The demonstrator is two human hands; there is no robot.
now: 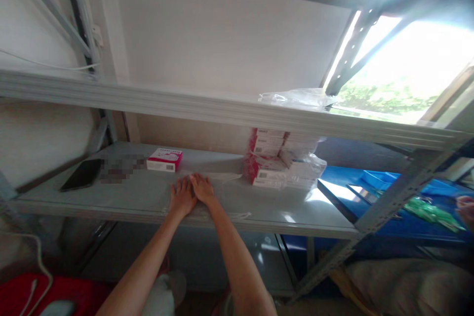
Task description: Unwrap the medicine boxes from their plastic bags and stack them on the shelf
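Note:
My left hand [182, 196] lies flat on the grey shelf board [129, 201], palm down, fingers stretched out and a little apart. Against it rests my right hand [202, 189], also palm down with its fingers extended; the hands touch at the thumbs. Under and beside them a clear plastic bag [225, 192] appears to lie flat, hard to make out against the board. Just behind my left hand sits a small white and pink-red box [165, 160]. To the right, several similar boxes [269, 170] are stacked in clear plastic wrap.
A dark phone-like slab [82, 175] lies at the shelf's left end, beside a blurred patch. An upper shelf beam [177, 103] crosses above, bearing crumpled clear plastic [296, 98]. On the right, past a slanted metal post [392, 202], are a blue surface with green packets [433, 213] and another person's hand.

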